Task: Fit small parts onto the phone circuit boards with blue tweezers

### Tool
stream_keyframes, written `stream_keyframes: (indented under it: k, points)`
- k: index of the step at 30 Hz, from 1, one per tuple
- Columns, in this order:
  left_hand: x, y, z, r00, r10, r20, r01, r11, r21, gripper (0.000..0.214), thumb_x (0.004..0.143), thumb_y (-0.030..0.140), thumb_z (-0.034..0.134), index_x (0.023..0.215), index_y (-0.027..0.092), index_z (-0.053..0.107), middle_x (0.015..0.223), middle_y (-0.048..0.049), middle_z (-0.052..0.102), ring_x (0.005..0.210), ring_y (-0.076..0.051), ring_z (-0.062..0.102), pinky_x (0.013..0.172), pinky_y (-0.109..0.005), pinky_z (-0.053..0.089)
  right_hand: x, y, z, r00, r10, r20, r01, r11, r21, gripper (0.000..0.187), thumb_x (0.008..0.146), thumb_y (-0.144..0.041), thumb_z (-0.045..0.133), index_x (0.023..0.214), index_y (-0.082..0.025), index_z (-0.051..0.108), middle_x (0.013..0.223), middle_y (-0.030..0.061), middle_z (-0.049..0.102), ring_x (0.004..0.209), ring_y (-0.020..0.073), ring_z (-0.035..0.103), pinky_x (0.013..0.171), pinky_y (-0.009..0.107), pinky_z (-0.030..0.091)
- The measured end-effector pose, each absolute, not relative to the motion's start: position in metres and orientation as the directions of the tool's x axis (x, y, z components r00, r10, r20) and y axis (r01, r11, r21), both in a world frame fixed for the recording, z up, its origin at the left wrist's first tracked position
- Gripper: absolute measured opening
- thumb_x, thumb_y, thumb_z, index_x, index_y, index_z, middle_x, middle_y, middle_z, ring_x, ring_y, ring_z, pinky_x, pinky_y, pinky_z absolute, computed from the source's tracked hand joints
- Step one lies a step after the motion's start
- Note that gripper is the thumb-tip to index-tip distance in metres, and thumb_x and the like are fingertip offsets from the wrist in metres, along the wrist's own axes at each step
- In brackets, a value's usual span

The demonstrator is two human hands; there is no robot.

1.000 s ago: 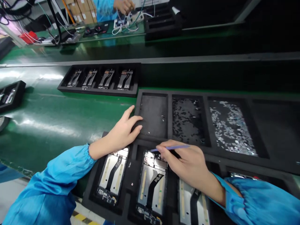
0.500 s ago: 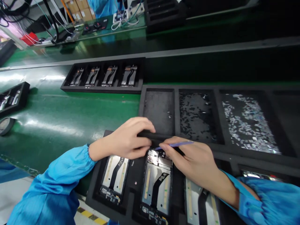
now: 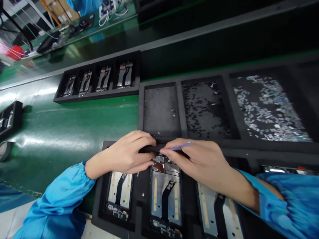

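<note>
A thin purple stick (image 3: pixel 183 146) is pinched in my right hand (image 3: pixel 203 162), its tip at the top end of the middle phone assembly (image 3: pixel 165 196). My left hand (image 3: pixel 128 151) is closed, thumb and fingers curled at the upper left corner of that assembly; anything small between the fingertips is hidden. The assembly has a silver plate, a black ribbon cable and a coppery patch near the top. It lies in a black foam tray (image 3: pixel 138 212), between a left phone assembly (image 3: pixel 121 192) and a right phone assembly (image 3: pixel 206 212) partly under my right forearm.
Beyond my hands, a compartmented black tray (image 3: pixel 181 109) holds scattered dark pieces (image 3: pixel 199 113) and shiny clear pieces (image 3: pixel 274 109). Another foam tray (image 3: pixel 97 93) with several phone assemblies stands further back on the green bench (image 3: pixel 82 129). A round roll (image 3: pixel 5 150) lies at the left edge.
The view has shifted and tilted. Both hands stay at the top of the middle phone assembly. The patch near its top now looks coppery instead of silver.
</note>
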State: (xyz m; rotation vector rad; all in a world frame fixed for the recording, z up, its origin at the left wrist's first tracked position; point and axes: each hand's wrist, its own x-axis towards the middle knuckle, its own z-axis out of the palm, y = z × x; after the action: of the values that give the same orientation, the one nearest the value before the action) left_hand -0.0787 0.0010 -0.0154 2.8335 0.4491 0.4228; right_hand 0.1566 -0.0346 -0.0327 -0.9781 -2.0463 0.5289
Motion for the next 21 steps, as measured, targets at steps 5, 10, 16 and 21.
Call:
stream_keyframes:
  k: [5, 10, 16, 21]
  points:
    - [-0.08, -0.001, -0.016, 0.899, 0.363, 0.244, 0.271, -0.901, 0.34, 0.022, 0.099, 0.029, 0.057, 0.097, 0.014, 0.074, 0.117, -0.0154, 0.062, 0.117, -0.029, 0.057, 0.102, -0.046, 0.053, 0.162, -0.037, -0.031, -0.312, 0.805, 0.504, 0.486, 0.591, -0.643, 0.026, 0.103, -0.026, 0.056, 0.078, -0.022, 0.063, 0.076, -0.0021, 0.076, 0.064, 0.0125, 0.072, 0.061, 0.023, 0.057]
    - [-0.083, -0.004, -0.013, 0.88, 0.442, 0.175, 0.325, -0.828, 0.457, 0.02, 0.096, 0.028, 0.063, 0.102, 0.015, 0.077, 0.133, -0.0167, 0.057, 0.134, -0.034, 0.047, 0.115, -0.051, 0.043, 0.171, -0.043, -0.03, -0.492, 0.643, 0.588, 0.423, 0.766, -0.484, 0.005, 0.102, -0.023, 0.06, 0.102, -0.021, 0.065, 0.076, -0.0001, 0.075, 0.061, 0.0137, 0.071, 0.061, 0.025, 0.06]
    - [-0.084, -0.003, -0.016, 0.861, 0.461, 0.215, 0.303, -0.803, 0.513, 0.018, 0.096, 0.024, 0.062, 0.094, 0.015, 0.078, 0.13, -0.0165, 0.059, 0.129, -0.033, 0.051, 0.115, -0.05, 0.043, 0.171, -0.047, -0.037, -0.498, 0.643, 0.581, 0.431, 0.766, -0.477, 0.014, 0.097, -0.018, 0.067, 0.11, -0.022, 0.064, 0.081, 0.0021, 0.077, 0.067, 0.0164, 0.075, 0.067, 0.026, 0.064]
    - [-0.082, -0.009, -0.018, 0.784, 0.563, 0.26, 0.331, -0.734, 0.593, 0.017, 0.097, 0.018, 0.061, 0.094, 0.014, 0.077, 0.126, -0.0159, 0.061, 0.125, -0.029, 0.054, 0.11, -0.048, 0.048, 0.179, -0.05, -0.034, -0.555, 0.623, 0.55, 0.387, 0.78, -0.492, 0.013, 0.099, -0.017, 0.064, 0.11, -0.021, 0.068, 0.083, 0.0009, 0.079, 0.07, 0.0163, 0.076, 0.068, 0.026, 0.066]
